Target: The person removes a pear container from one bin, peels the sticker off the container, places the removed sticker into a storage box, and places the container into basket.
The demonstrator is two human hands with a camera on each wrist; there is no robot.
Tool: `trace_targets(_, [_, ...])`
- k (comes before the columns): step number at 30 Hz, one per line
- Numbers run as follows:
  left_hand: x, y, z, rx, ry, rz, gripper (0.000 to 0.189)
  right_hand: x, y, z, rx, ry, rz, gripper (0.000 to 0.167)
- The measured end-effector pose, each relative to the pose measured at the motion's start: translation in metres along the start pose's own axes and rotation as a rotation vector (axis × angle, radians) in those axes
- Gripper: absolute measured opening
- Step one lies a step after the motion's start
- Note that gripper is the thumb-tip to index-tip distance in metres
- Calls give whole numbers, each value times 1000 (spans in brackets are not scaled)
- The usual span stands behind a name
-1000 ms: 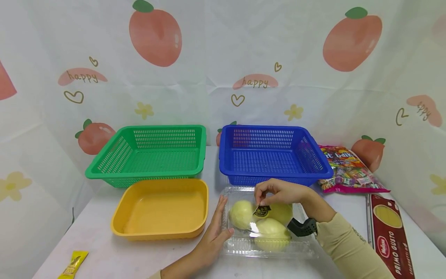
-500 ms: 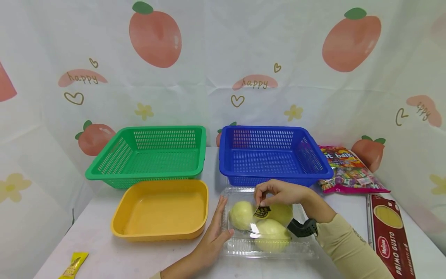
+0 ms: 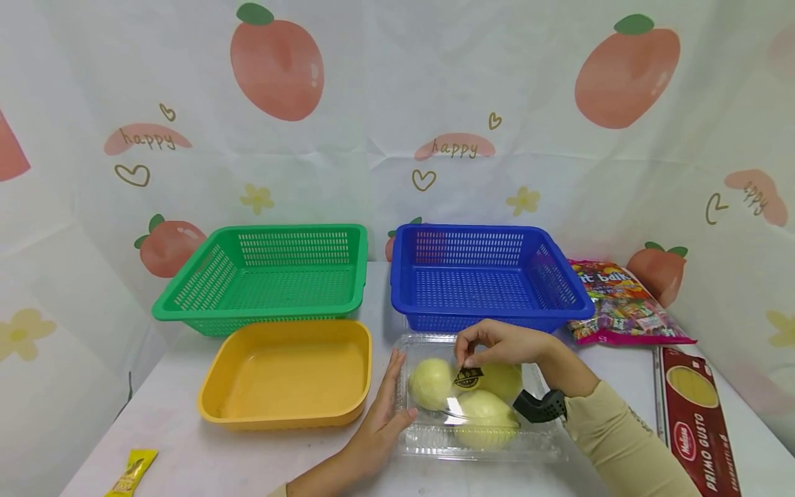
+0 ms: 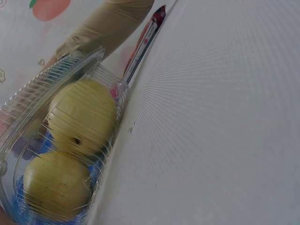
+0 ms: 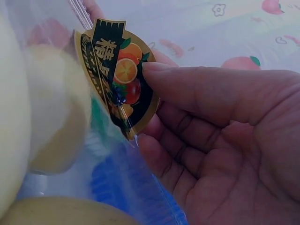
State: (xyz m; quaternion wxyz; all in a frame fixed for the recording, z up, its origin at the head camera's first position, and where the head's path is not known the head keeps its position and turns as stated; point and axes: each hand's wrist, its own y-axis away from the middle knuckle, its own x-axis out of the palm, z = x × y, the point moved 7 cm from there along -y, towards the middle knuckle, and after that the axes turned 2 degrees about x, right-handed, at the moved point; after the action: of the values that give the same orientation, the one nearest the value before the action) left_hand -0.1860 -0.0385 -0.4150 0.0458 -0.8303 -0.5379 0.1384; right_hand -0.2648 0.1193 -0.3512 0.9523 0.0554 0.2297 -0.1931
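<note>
A clear plastic clamshell box [image 3: 422,436] stands on the table with three pale yellow round fruits [image 3: 486,411] inside. My left hand [image 3: 375,422] rests along the box's left side, fingers straight and thumb near the front corner. Over the lid, my right hand [image 3: 499,343] pinches the edge of a black and gold sticker [image 5: 126,77] between thumb and fingers. In the right wrist view the sticker is bent, with part of it folded up off the plastic. The left wrist view shows two of the fruits through the ribbed box wall [image 4: 101,70].
Behind the box is a blue basket [image 3: 491,314]; a green basket [image 3: 279,310] and a yellow tub [image 3: 286,417] are to its left. Rightward lie a candy bag [image 3: 627,304] and a red spaghetti box [image 3: 695,414]. A small yellow packet [image 3: 132,473] lies front left.
My right hand has barely shifted, and the pinched sticker looks slightly different at its edge. The left hand and the box stay where they were.
</note>
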Motion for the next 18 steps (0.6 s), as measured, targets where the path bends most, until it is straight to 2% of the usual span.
trace_targets(8, [0,0,0,10,-5,-5,73,0,1,0,-13,-36,-2,12])
trace_targets(18, [0,0,-1,18,-6,-1,73,-3,3,-4,14,-68,-11,14])
